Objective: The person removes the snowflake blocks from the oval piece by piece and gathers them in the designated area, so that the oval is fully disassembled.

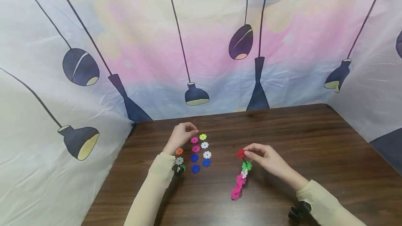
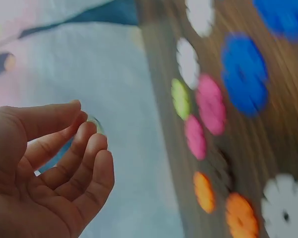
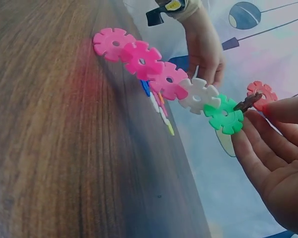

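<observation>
With our right grip (image 1: 267,156) pinching the red disc (image 1: 240,153) atop the flower chain (image 1: 241,179), lower right of centre, we are probably building it longer and next needing one of the loose discs (image 1: 194,157), lower centre, where our left grip (image 1: 181,136) is hanging softly bent, seemingly empty.

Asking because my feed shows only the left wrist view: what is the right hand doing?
Observer: In the head view, the right hand pinches a red flower-shaped disc.
Operator: Is anything next to that disc?
Observer: Yes, in the right wrist view a brown disc, seen edge-on, sits between it and a green disc.
Operator: And beyond the green one?
Observer: A white disc, then three pink discs, overlapping in a row.
</observation>
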The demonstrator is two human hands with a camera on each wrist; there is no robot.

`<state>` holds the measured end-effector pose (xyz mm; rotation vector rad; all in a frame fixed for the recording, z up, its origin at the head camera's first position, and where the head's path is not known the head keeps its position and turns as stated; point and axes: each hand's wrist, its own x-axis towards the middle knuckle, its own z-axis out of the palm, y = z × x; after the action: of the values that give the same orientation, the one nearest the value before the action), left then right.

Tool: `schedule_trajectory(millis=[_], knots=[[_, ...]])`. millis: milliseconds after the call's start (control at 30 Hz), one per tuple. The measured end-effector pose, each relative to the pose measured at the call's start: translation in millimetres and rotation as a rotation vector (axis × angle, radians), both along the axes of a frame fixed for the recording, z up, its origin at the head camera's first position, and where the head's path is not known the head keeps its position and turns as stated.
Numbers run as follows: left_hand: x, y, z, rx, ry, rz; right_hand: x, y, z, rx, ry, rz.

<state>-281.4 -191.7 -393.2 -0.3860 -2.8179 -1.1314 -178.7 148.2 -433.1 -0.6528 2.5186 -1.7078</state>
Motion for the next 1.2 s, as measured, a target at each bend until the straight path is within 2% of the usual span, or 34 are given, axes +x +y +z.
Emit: schedule_trajectory(millis=[167,367,567,700,900,1200], knots=[[18.9,23.1,13.2,0.030,0.050,-0.082,2.6,0.1,5.1,0.021,0.034,-0.026],[44.7,43.3,26.0,0.064,0.109,-0.188,3.4,-2.8,12.8,0.021,0.116,-0.069],[66.9,58.7,28.0,0.097,0.127,-0.271,1.7,-6.0,16.9,0.002,0.159,-0.066],[79.0,67.7,27.0,0.082,0.126,-0.324,1.7,-8.9,19.9,-0.007,0.171,-0.057],[91.6,76.5,23.7,0.050,0.131,-0.397,3.4,-15.2,23.7,-0.009,0.216,-0.046],[99.4,80.5,27.2,0.041,0.122,-0.445,2.9,-20.1,26.1,-0.009,0.303,-0.054]])
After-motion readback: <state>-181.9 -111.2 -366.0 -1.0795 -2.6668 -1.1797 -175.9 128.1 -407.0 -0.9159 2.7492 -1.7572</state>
